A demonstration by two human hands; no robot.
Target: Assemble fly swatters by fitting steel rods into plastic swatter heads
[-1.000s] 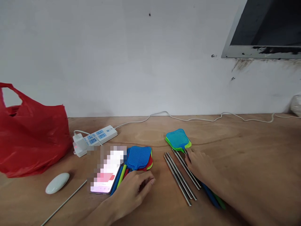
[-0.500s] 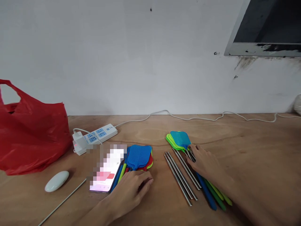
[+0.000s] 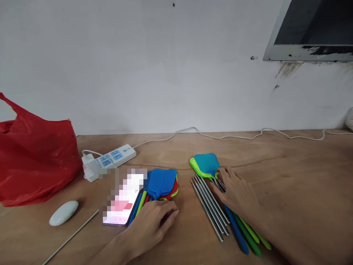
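Observation:
My right hand (image 3: 237,189) is closed around the thin metal shafts of a bundle of fly swatters. Their blue head (image 3: 206,163) lies over a green head (image 3: 196,168). Blue and green handles (image 3: 241,232) come out below my hand. Just left of it lie several loose metal tubes (image 3: 211,209), side by side and slanting. My left hand (image 3: 150,224) rests on a second pile of fly swatters (image 3: 162,182) with blue, red and yellow heads. Its fingers are loosely bent, with a gap between thumb and forefinger; it grips nothing that I can see.
A lit phone (image 3: 124,200) lies left of the second pile. Behind it is a white power strip (image 3: 118,154) with a plugged-in charger (image 3: 90,167). A red plastic bag (image 3: 38,162), a white oval object (image 3: 64,212) and a cable (image 3: 71,237) are at the left.
My right hand has slid left with the swatter bundle. The metal tubes, earlier split by a gap, now lie bunched together. The view has shifted slightly; my left hand stays on its pile.

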